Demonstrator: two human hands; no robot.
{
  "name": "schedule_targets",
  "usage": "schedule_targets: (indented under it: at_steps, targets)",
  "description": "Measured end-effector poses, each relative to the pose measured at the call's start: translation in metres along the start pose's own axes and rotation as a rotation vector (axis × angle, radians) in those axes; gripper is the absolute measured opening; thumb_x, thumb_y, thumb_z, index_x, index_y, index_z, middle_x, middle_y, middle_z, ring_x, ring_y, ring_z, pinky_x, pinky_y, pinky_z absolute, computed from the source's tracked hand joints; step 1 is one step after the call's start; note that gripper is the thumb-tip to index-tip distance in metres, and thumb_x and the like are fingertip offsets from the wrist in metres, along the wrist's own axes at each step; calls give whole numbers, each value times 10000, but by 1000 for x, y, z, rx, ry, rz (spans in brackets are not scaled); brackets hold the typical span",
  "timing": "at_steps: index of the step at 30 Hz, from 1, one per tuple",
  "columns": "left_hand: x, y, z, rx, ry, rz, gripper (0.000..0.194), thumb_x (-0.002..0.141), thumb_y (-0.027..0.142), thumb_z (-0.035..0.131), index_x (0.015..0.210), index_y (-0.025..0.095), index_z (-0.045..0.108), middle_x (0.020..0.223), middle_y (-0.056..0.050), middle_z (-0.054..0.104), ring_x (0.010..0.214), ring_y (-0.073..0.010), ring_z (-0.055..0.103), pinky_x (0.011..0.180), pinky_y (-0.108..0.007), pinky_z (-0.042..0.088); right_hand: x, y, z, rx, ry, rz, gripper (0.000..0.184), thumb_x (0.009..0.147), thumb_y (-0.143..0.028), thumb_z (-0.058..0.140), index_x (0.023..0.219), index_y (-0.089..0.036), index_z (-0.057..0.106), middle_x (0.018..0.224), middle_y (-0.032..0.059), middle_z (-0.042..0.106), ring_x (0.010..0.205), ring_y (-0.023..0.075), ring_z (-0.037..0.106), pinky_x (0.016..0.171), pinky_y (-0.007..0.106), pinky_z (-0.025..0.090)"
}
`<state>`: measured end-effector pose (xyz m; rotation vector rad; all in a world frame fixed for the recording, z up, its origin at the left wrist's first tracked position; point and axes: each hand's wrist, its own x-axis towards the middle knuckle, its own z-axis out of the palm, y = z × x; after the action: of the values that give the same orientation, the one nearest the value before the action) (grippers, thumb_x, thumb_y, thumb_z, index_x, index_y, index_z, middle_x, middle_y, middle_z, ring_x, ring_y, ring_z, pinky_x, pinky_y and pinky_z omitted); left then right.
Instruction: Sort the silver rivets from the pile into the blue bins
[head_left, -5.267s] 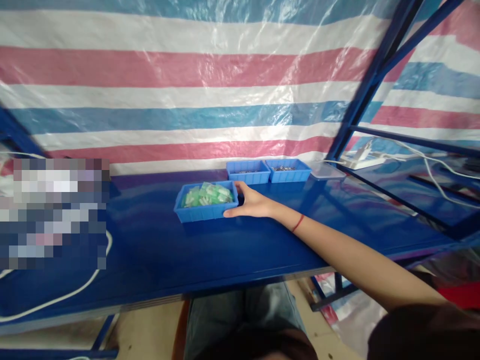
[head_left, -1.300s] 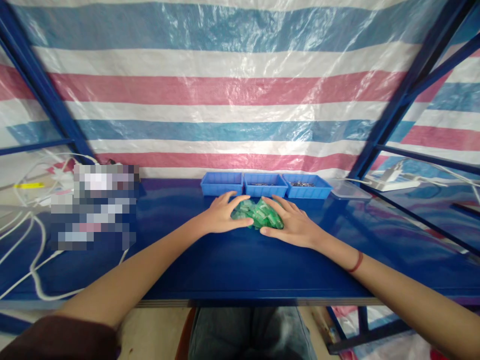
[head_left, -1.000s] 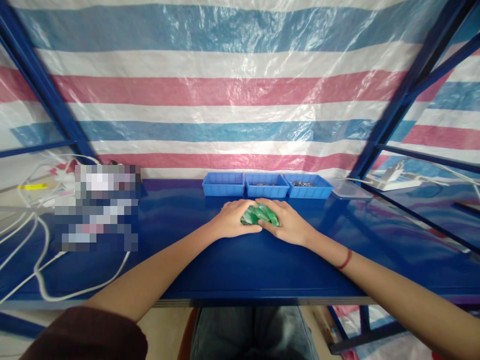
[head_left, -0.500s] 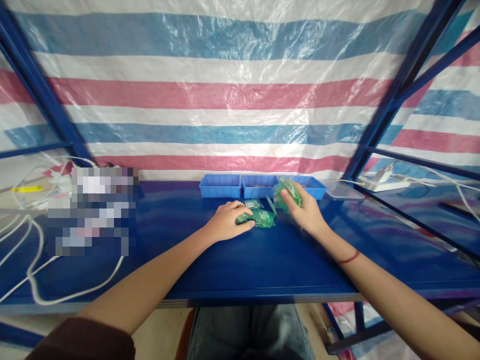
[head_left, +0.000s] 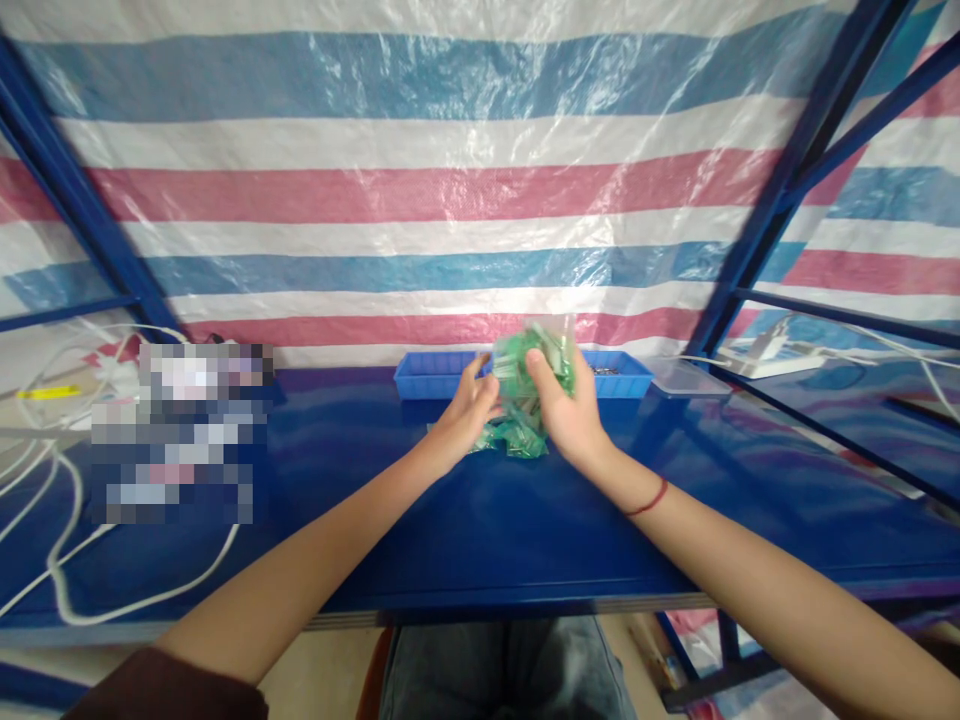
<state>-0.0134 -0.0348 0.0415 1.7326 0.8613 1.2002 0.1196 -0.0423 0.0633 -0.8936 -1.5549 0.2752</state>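
My right hand [head_left: 577, 415] is closed around a bunch of green plastic packets [head_left: 517, 365] with clear parts, raised above the tabletop in front of the bins. My left hand [head_left: 465, 415] is just left of the bunch, thumb and fingers apart; I cannot tell whether its fingertips touch the plastic. More green packets [head_left: 523, 438] lie on the blue table below, partly covered by both hands. What the packets contain is too blurred to make out.
Blue plastic bins [head_left: 439, 375] line the back of the blue table [head_left: 480, 540]; the right one [head_left: 622, 375] holds small metal pieces. A clear lid [head_left: 690, 376] lies right of them. White cables [head_left: 64, 560] run at the left, and a white power strip [head_left: 772, 358] sits right.
My right hand has moved left and slightly up with the green packets. My left hand has come off the packets on the table and turned upward beside the bunch.
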Motion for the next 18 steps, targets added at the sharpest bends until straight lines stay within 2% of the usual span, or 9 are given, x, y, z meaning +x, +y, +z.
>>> schedule_targets:
  at_steps: [2,4,6,8,9,10,13,15,18]
  targets:
    - [3,4,5,-201,-33,-155,638,855,641,105,1306,270,361,1190,-83,581,1028,-209,593,822,-381,504,-2,-6,21,50,-50,37,385,892,-433,327,1152,-189,472,976,79,624,900,203,591,812,378,479]
    - [3,5,6,-328,-35,-253,704,821,687,75,1229,263,461,1082,-66,638,991,-208,609,784,-360,519,-7,-8,38,22,-138,78,386,899,-443,305,1147,-197,469,965,73,632,918,208,593,860,413,450]
    - [2,3,1,-434,10,-302,717,794,723,143,1165,240,523,1004,-64,664,958,-215,621,760,-349,526,-10,-8,46,-71,-219,79,382,904,-449,292,1133,-213,487,1020,67,630,1011,225,565,965,501,342]
    - [3,0,-5,-537,90,-330,660,780,712,294,1109,206,560,952,-73,674,910,-218,633,731,-332,529,-12,-5,45,-162,-271,28,386,907,-454,289,1137,-228,501,1134,67,595,1141,249,487,1026,574,191]
    - [3,-1,-8,-577,137,-328,605,772,678,391,1086,193,571,931,-73,676,881,-211,639,715,-315,529,-11,-4,43,-183,-295,-11,393,904,-460,297,1153,-232,498,1188,69,568,1185,259,448,1035,583,151]
    - [4,-3,-11,-605,181,-317,547,758,628,483,1068,187,578,912,-68,678,850,-200,643,697,-295,528,-9,-2,38,-182,-335,-52,406,898,-469,316,1182,-233,483,1228,75,543,1206,266,426,1039,575,154]
    - [7,-6,-16,-612,290,-276,434,697,470,660,1023,191,593,827,-28,677,716,-149,646,620,-235,514,-1,6,22,-129,-471,-122,516,861,-495,402,1294,-214,379,1264,109,511,1178,268,455,1009,497,290]
    - [9,-7,-17,-610,301,-275,391,683,439,680,976,189,610,745,-7,665,630,-127,631,569,-215,500,5,11,13,-123,-486,-107,570,851,-501,421,1325,-198,328,1254,123,512,1148,261,482,962,452,362]
    - [11,-7,-15,-640,273,-266,401,718,527,604,893,168,637,673,-24,652,606,-147,628,547,-238,500,6,16,12,-146,-454,-69,522,873,-480,382,1305,-191,341,1138,116,579,1018,238,563,869,405,430]
